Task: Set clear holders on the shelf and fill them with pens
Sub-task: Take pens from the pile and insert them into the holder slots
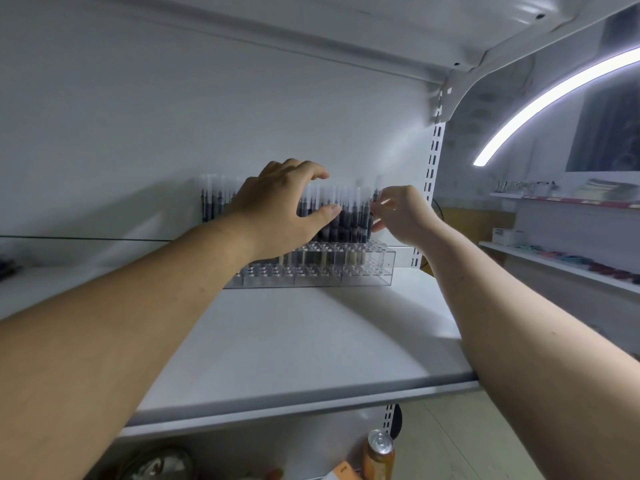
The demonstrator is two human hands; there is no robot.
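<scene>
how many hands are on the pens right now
2. The left hand curls over a bunch of pens in the clear holder; the right hand pinches one pen at the row's right end. Neither is hidden.

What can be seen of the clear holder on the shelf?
The clear holder looks like transparent acrylic, stepped in tiers of holes. It stands at the back of the shelf. Dark pens with pale caps fill its rear rows; front rows look empty. The left hand grips some pens; the right hand pinches the end pen.
</scene>
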